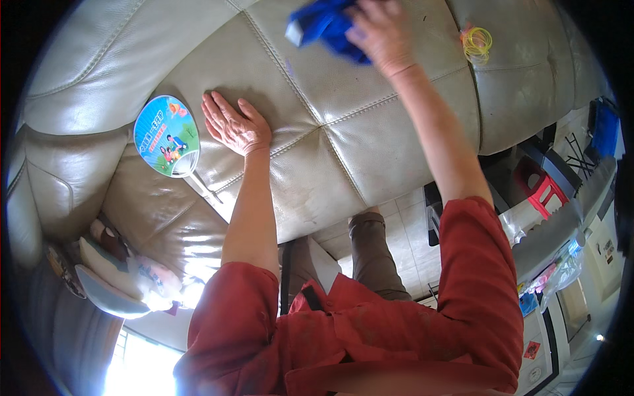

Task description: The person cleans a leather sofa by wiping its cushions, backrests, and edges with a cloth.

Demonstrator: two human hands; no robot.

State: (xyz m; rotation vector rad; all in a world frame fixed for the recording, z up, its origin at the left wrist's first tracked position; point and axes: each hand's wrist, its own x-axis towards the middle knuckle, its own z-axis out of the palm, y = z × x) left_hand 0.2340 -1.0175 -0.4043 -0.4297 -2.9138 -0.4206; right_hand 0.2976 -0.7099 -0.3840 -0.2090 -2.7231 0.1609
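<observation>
Blurred by motion, my right hand [379, 37] grips a bunched blue cloth [329, 29] at the top of the view, over the leather sofa [356, 143]. A pale patch shows at the cloth's left end. My left hand [237, 123] lies palm down on the sofa seat, fingers extended, holding nothing. Just left of it, a plastic hand fan [168, 136] with a colourful printed face and white handle rests on the leather.
Thin yellow rings [477, 44] lie at the sofa's upper right. A red plastic stool [545, 195] stands on the right. Plastic bags [156, 282] and pale cushion-like items [111, 292] sit at lower left. The sofa's front edge is near my legs.
</observation>
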